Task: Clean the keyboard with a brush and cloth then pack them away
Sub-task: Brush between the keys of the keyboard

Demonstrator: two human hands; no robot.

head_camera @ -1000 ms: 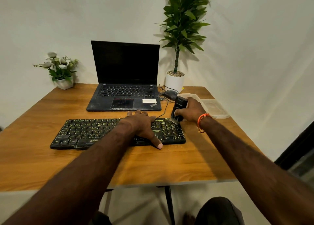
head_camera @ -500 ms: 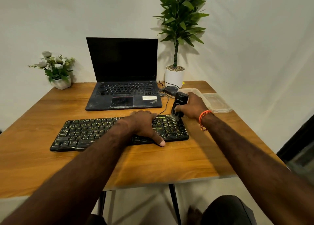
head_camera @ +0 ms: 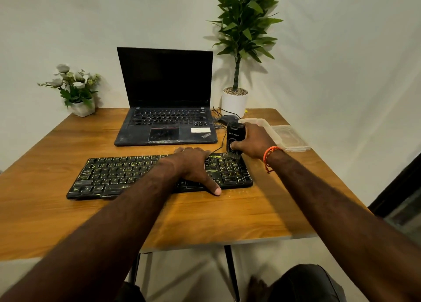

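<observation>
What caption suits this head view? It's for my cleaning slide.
Right hand brushes the keyboard's far right corner with a black brush while the left hand steadies it.

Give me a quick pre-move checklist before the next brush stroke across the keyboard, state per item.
1. Brush gripped by right hand: ok.
2. Bristles on keyboard, at its far right corner: ok.
3. Left hand pressed flat on the keys, steadying the board: ok.
4. Stroke path leftward free: not ok, left hand lies across it.
5. Container open, its lid beside it, ready for packing: ok.
6. Cloth within reach: cannot tell, none visible.
</observation>
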